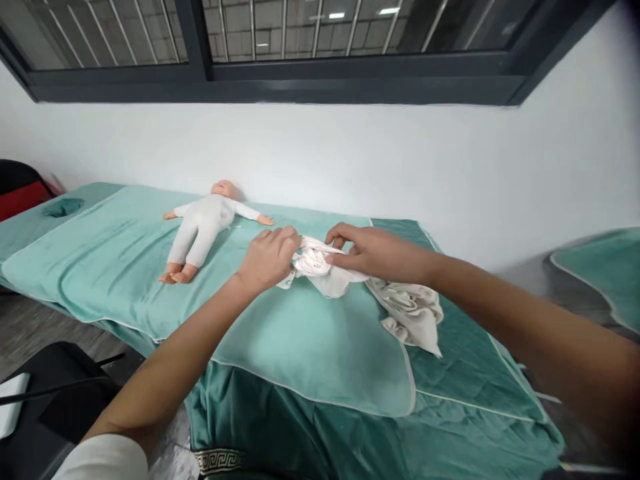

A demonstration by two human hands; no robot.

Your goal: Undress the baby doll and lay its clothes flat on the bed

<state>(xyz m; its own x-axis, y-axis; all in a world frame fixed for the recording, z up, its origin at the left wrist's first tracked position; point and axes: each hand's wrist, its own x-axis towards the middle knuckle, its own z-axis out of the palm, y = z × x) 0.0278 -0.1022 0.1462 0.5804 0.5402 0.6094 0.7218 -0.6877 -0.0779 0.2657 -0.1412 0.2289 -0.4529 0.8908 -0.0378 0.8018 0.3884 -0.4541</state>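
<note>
Between my two hands a bunched white cloth [315, 259] with small coloured prints is held just above the bed. My left hand [273, 257] is closed on its left end, knuckles up. My right hand [365, 252] pinches the right side between thumb and fingers. The cloth is too crumpled to show what garment it is, if any. Below my right forearm lies a crumpled off-white cloth [410, 310]. Farther left, a baby doll [204, 223] in a white long-sleeved suit lies on its back, arms spread, feet bare and toward me.
The bed has a light green sheet [320, 353] over a dark green quilted cover [475, 373]. A white wall [320, 153] and a dark-framed window [280, 91] stand behind it. At lower left is a black chair [60, 380] with a white device [14, 403] and cable.
</note>
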